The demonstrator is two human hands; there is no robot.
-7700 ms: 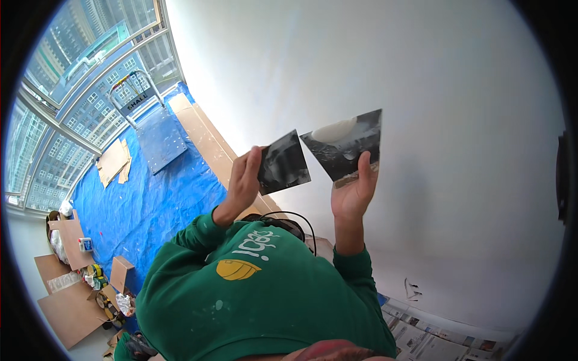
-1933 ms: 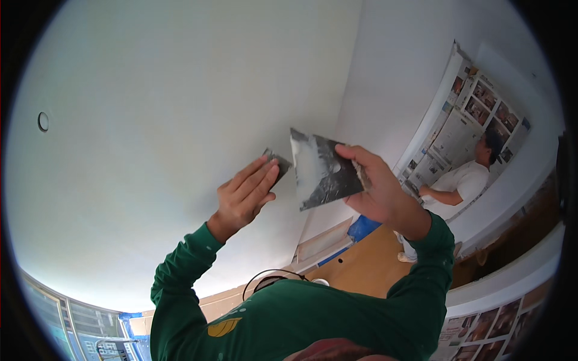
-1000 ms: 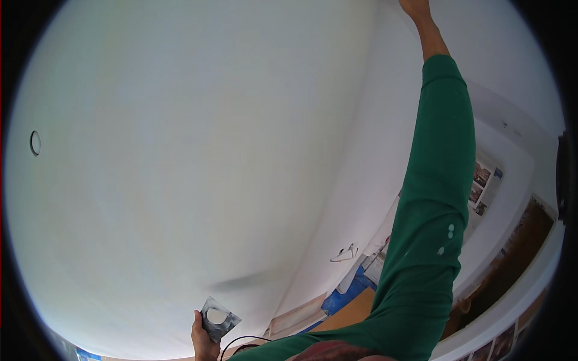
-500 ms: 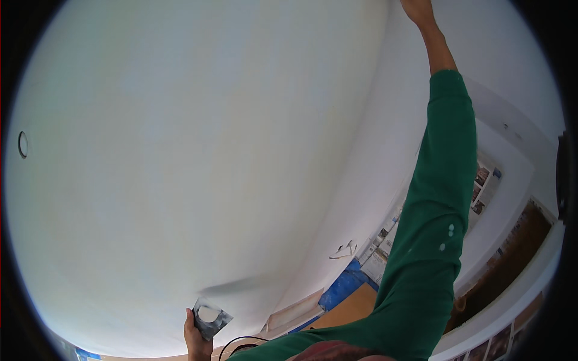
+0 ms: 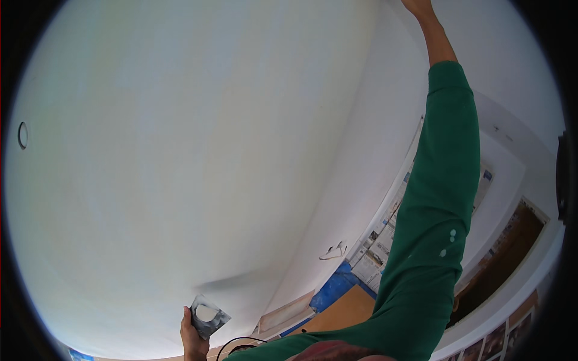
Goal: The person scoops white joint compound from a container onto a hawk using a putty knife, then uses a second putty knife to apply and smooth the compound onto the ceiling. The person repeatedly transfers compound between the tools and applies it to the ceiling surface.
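At the lower edge, left of the middle, my left hand (image 5: 192,338) grips a small, roughly square grey metal plate (image 5: 211,328) along its left side. A round dab of white paste (image 5: 207,313) sits on that plate. My right arm, in a green sleeve (image 5: 444,180) with white spots, reaches up to the top edge. Only the back part of my right hand (image 5: 420,7) shows there, near a white wall surface; its fingers, and anything in them, lie outside the picture.
A broad pale surface (image 5: 180,150) fills the left, with a round ring-edged hole (image 5: 23,135). Loose wires (image 5: 333,251) stick out of the adjoining wall. Blue sheeting (image 5: 334,286), taped newspaper (image 5: 376,253) and a brown board (image 5: 343,310) lie beyond my right arm, beside a dark doorway (image 5: 503,265).
The view has turned slightly, so the wall corner, wires and newspaper sit further left. My right hand has slipped a little further past the top edge. My left hand still holds the plate.
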